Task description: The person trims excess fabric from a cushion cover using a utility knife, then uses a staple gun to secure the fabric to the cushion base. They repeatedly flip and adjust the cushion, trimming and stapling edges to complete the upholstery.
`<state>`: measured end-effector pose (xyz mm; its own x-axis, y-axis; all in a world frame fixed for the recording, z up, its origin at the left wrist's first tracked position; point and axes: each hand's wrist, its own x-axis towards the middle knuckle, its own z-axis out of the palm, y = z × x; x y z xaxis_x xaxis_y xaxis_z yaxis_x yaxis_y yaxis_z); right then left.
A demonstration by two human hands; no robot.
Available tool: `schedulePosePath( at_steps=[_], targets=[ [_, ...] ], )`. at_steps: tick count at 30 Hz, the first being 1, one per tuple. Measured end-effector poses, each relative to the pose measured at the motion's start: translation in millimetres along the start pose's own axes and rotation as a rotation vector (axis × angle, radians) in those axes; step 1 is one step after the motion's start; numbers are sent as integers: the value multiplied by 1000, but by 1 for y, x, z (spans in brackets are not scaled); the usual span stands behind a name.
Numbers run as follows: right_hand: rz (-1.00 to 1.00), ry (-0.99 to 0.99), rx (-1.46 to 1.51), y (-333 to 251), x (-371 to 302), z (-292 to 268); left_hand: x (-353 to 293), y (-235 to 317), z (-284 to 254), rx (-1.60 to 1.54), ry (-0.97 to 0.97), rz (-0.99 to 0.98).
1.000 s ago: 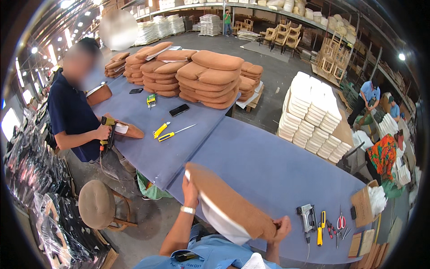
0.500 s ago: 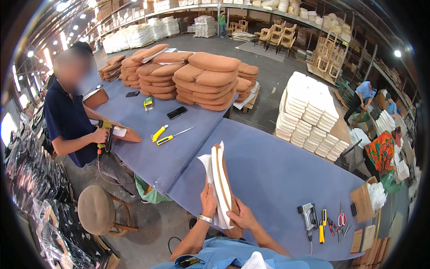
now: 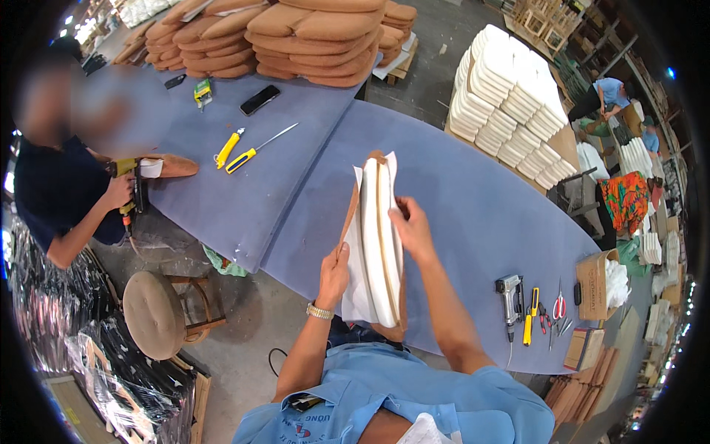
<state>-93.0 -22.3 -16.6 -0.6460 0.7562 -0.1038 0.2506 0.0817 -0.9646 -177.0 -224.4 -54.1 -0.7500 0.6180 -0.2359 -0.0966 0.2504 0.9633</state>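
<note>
One head-worn fisheye looks down from close above the blue table

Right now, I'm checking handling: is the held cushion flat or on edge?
On edge: the cushion shows its narrow, layered side upward, between the left hand and right hand.

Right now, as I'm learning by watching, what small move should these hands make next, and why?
Probably ease the white-and-brown flap inward with the left hand: it stands out to the left of the padded white layers, and that hand grips it, while the right hand is at the opposite edge, seemingly placed to steady the layers.
</note>
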Motion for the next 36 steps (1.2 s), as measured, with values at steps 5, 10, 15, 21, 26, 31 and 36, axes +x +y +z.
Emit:
schedulePosePath(
  at_steps=[5,10,15,21,26,31,36],
  targets=[
    [160,9,-192,-15,71,1,27,5,-31,168,-224,-188],
    [240,-190,-301,-41,78,24,102,56,-22,-190,-79,85],
    [94,-293,-293,-53,120,29,174,106,-4,79,-94,415],
    [-32,-336,-131,-40,137,39,194,95,8,268,-44,409],
    [21,-350,-124,-39,144,13,198,101,30,111,-48,262],
    [-81,-259,-194,-38,151,-3,199,86,66,-360,26,176],
    [-240,-191,-306,-45,143,-11,191,77,83,-502,22,183]
  ],
)
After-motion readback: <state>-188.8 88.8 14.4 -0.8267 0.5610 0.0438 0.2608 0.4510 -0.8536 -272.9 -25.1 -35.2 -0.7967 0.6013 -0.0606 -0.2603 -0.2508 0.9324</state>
